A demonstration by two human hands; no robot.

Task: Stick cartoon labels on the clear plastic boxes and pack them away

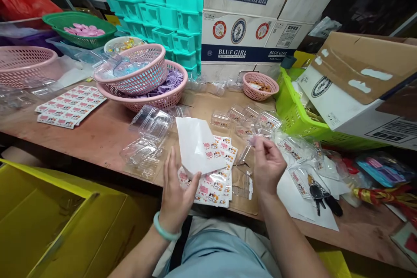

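My left hand (178, 186) is open, its fingers spread along the left edge of a partly bare white sticker sheet (195, 141) and its thumb at the lower edge. That sheet is bent upward, with a few cat stickers left at its right side. Beneath it lies a stack of printed cat sticker sheets (213, 189). My right hand (269, 163) is closed in a pinch, right of the stack. A small pale, translucent piece shows at its fingertips; its kind is unclear. Just beyond are several clear plastic boxes (245, 130) bearing cat stickers.
Unlabelled clear boxes (151, 124) are piled left of the sheets. Pink baskets (146, 103) stand behind them. Keys (317, 193) lie on the right, by a green crate (295, 108) and cartons (365, 82). A yellow box (61, 221) is below the table's left edge.
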